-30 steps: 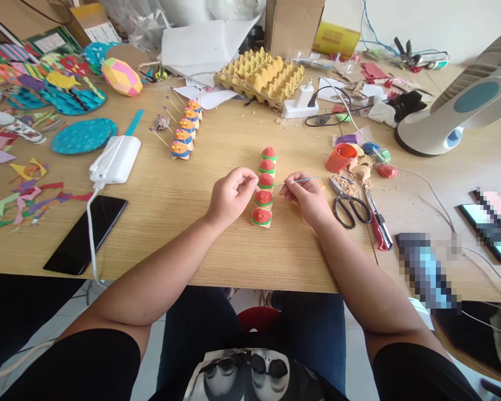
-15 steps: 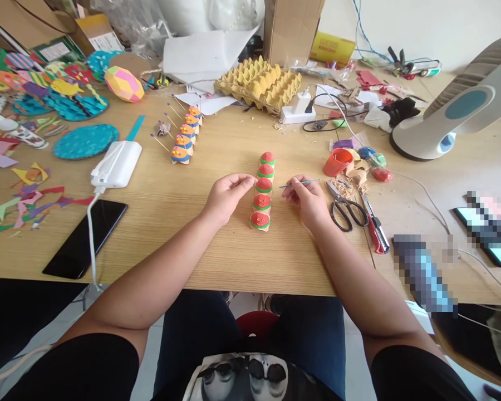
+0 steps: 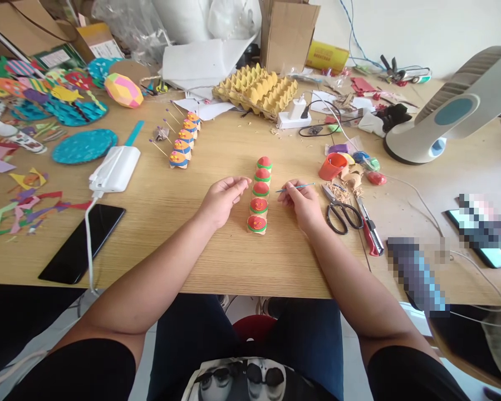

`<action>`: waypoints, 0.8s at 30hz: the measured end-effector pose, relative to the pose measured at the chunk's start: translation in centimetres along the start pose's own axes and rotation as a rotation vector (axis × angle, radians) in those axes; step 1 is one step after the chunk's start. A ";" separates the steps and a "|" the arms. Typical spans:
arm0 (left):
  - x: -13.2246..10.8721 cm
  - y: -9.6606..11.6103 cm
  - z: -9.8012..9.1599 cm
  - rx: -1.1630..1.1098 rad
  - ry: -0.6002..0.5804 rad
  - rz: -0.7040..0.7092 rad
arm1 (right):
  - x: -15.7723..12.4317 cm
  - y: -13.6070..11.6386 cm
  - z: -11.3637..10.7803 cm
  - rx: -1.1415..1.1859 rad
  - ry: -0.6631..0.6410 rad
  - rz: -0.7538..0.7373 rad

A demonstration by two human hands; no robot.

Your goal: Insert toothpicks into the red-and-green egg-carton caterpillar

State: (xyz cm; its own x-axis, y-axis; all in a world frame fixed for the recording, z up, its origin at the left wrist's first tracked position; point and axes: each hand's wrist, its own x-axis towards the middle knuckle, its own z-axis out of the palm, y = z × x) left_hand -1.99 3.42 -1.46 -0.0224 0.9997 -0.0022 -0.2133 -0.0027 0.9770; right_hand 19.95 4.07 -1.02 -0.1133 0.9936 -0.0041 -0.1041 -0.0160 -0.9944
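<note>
Between my hands stands a row of egg-carton cups, a caterpillar (image 3: 259,190) with red tops and green bands. Small yellow eyes and smiling mouths show on the two nearest cups. My left hand (image 3: 225,200) is just left of the row, thumb and fingertips pinched together; whatever is between them is too small to make out. On the other side, my right hand (image 3: 303,205) grips a thin blue stick-like tool (image 3: 307,185), its tip pointing left toward the row without touching it.
Right of my hand lie black-handled scissors (image 3: 344,214), a red utility knife (image 3: 371,228) and a red cup (image 3: 333,166). A second caterpillar (image 3: 183,146) with pins stands back left. Farther back are a yellow egg tray (image 3: 256,92) and power strip (image 3: 294,119); a white fan (image 3: 417,136) stands right.
The whole view has shifted slightly. Both hands keep nearly the same poses beside the row, and the blue tool stays in my right hand.
</note>
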 end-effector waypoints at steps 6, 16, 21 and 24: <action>-0.7 -0.1 0.3 0.167 -0.081 0.101 | -0.2 -0.1 -0.2 -0.058 -0.112 -0.134; -1.3 0.2 0.5 0.381 -0.133 0.260 | -1.3 -0.6 0.2 0.008 -0.440 -0.010; -1.4 0.4 0.6 0.355 -0.140 0.243 | -1.2 -0.8 0.2 0.060 -0.448 -0.017; -1.5 0.4 0.6 0.358 -0.147 0.223 | -1.2 -0.8 0.2 0.049 -0.463 -0.007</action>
State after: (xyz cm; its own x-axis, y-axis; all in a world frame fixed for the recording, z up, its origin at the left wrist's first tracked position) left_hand -1.48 1.93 -0.94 0.1152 0.9682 0.2220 0.1333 -0.2365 0.9624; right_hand 19.96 2.88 -0.21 -0.5402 0.8393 0.0609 -0.1516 -0.0259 -0.9881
